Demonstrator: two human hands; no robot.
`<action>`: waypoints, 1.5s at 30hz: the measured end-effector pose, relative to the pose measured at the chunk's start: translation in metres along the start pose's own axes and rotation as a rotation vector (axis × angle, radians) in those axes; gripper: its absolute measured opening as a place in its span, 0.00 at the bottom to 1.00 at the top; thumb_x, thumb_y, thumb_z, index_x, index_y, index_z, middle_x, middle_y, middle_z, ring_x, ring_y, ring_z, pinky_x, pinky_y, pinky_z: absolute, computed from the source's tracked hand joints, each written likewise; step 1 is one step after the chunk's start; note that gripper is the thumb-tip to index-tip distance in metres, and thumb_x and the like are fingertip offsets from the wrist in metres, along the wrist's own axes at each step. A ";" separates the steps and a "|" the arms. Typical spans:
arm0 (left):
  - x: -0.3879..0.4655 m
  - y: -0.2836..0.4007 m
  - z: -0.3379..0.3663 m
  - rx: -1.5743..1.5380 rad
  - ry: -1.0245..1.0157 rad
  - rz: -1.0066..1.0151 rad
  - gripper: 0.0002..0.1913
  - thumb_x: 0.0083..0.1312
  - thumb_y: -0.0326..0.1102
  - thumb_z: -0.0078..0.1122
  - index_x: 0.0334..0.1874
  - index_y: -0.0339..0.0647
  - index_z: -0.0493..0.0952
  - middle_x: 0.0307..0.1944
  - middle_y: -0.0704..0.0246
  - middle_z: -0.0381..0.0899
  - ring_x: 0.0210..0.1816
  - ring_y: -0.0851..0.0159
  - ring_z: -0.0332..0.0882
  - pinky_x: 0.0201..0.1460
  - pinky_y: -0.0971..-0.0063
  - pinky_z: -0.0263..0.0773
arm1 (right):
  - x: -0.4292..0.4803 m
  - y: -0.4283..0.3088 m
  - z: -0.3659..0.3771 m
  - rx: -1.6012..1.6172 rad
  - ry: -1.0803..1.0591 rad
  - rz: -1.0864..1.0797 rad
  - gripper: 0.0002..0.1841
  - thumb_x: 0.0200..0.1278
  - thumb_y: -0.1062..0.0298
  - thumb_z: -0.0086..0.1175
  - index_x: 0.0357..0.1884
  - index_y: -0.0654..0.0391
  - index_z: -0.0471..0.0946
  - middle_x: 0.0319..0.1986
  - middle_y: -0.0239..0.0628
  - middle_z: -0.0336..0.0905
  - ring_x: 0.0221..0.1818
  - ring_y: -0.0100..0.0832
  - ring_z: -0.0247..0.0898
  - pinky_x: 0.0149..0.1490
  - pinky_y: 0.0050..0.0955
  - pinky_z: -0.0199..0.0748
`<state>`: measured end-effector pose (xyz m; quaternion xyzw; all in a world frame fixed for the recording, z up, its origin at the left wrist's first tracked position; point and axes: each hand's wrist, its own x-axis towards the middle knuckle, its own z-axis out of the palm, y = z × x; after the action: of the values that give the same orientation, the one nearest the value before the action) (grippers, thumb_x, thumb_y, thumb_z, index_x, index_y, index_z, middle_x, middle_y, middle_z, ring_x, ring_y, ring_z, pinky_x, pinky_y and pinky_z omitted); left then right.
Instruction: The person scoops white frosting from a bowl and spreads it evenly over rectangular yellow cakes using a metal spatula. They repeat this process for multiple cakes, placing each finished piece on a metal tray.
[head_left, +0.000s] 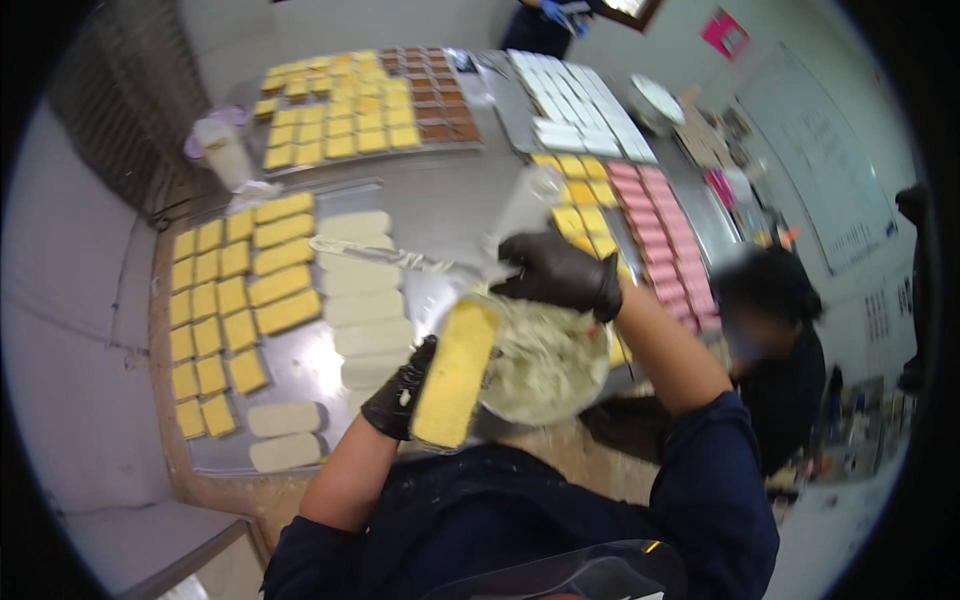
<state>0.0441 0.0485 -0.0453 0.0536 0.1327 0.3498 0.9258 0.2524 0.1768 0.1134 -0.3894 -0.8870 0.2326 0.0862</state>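
In the head view my left hand (401, 390), in a black glove, holds a long yellow sponge cake bar (456, 379) tilted up beside a bowl. My right hand (559, 274), also black-gloved, grips a cream-smeared icing spatula (390, 257) at its handle end, mostly hidden. The blade points left, above a row of cream-coated bars (367, 311). Below my right hand, the bowl (604, 375) contains thick pale cream (544, 360). Uncoated yellow cake bars (285, 259) and smaller pieces (202, 300) lie on the metal tray (300, 367) at left.
Beyond are trays of yellow and brown cakes (442, 97), white-coated cakes (577, 97) and pink-coated cakes (660, 240). A clear plastic container (529, 199) stands past the bowl. A co-worker (780, 352) is close at right; another person (540, 26) stands at the far end.
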 end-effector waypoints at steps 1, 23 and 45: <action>-0.001 -0.017 -0.001 -0.212 -0.077 -0.083 0.41 0.61 0.59 0.55 0.68 0.36 0.56 0.58 0.52 0.70 0.53 0.51 0.74 0.51 0.55 0.75 | -0.025 0.019 -0.022 0.056 -0.104 0.065 0.19 0.53 0.62 0.62 0.44 0.60 0.72 0.32 0.46 0.75 0.36 0.40 0.74 0.41 0.34 0.70; 0.002 -0.211 -0.019 -0.238 0.411 0.434 0.30 0.63 0.66 0.44 0.53 0.47 0.72 0.39 0.63 0.78 0.38 0.58 0.78 0.45 0.61 0.76 | -0.159 0.124 0.023 -0.266 -0.934 0.366 0.19 0.49 0.71 0.56 0.47 0.52 0.80 0.39 0.33 0.83 0.39 0.34 0.80 0.42 0.33 0.75; 0.023 -0.136 -0.003 -0.198 0.134 0.369 0.26 0.66 0.50 0.44 0.49 0.26 0.64 0.34 0.62 0.72 0.28 0.65 0.72 0.28 0.73 0.71 | -0.244 0.053 0.130 0.369 0.147 -0.076 0.11 0.49 0.74 0.65 0.38 0.57 0.82 0.28 0.36 0.73 0.32 0.34 0.73 0.37 0.31 0.70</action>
<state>0.1459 -0.0377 -0.0787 -0.0376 0.1467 0.5274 0.8360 0.4098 -0.0149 -0.0188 -0.3494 -0.8347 0.3585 0.2294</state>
